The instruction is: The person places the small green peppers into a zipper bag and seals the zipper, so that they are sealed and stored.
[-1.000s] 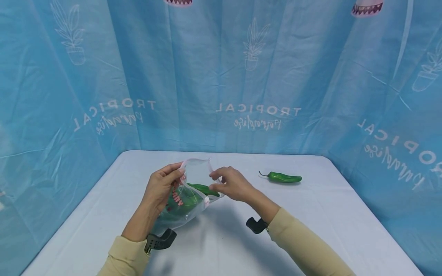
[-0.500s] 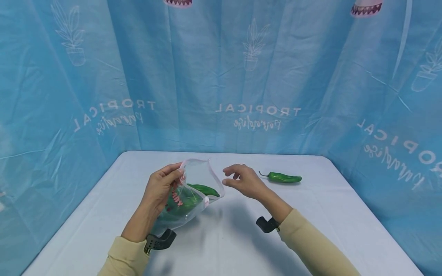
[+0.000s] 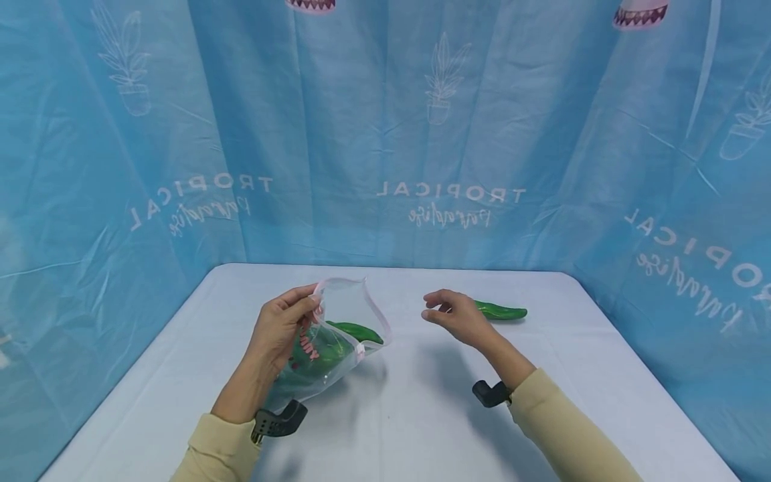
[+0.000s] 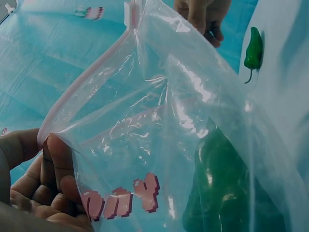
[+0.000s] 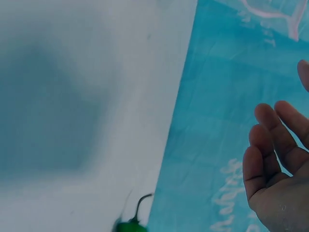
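My left hand pinches the pink-edged rim of a clear zip bag between thumb and fingers, and its mouth gapes toward the right. Inside the bag lie green peppers, seen partly through the plastic with its pink lettering. A slider shows on the zip in the left wrist view. My right hand hangs above the table with relaxed fingers and nothing in them. Behind it lies a loose green pepper, its stem end hidden by the hand in the head view; the stem shows in the right wrist view.
A white table spreads under both hands. Blue printed curtain encloses it at the back and on both sides. Dark wrist cameras are strapped to both wrists.
The right hand has let go of the bag's rim and moved right, now partly covering the loose pepper. The left hand and the bag have stayed in place.
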